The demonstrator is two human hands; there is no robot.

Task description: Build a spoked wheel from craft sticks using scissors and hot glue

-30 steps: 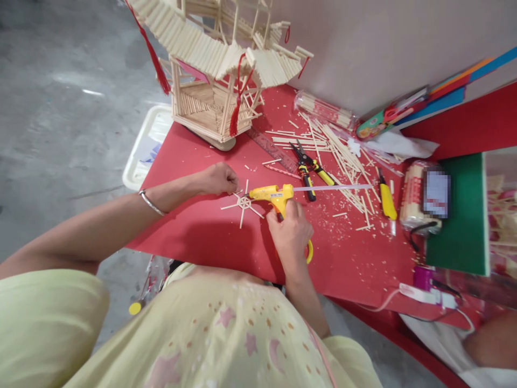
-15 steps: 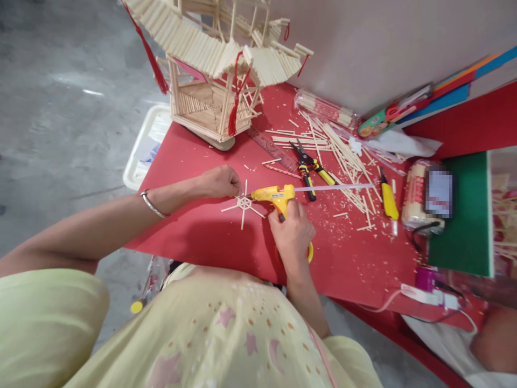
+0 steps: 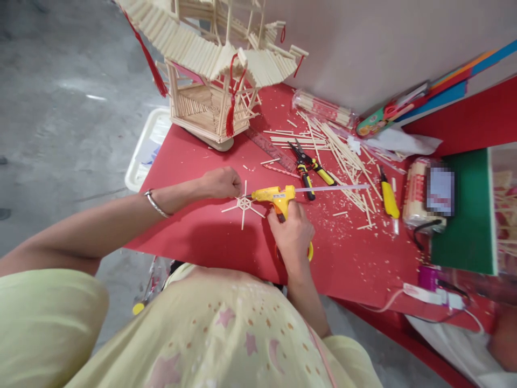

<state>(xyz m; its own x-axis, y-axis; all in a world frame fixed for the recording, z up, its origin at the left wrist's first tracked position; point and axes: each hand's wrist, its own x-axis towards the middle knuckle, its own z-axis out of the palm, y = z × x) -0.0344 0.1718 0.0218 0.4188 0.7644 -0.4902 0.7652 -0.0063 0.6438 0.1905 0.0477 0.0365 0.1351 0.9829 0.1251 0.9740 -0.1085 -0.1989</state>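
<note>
A six-armed star of thin wooden sticks (image 3: 244,203) lies on the red tabletop (image 3: 181,215). My left hand (image 3: 222,183) is closed at the star's upper-left arm, its fingertips pinching there; the exact grip is partly hidden. My right hand (image 3: 293,226) is wrapped round the handle of a yellow hot glue gun (image 3: 269,194). The gun's nozzle points left and sits at the star's right side, by its hub. A long clear glue stick (image 3: 335,188) runs out of the gun's back. Scissors with yellow handles (image 3: 310,251) lie partly under my right hand.
A stick-built pavilion (image 3: 202,108) with red tassels stands at the back left. Pliers (image 3: 309,167), a ruler (image 3: 272,148), loose sticks (image 3: 343,151) and a yellow utility knife (image 3: 389,198) lie rightward. A power strip (image 3: 424,293) sits at the right edge, near another person's arm.
The view has shifted very slightly. Both hands, the glue gun and the star keep the same places relative to each other.
</note>
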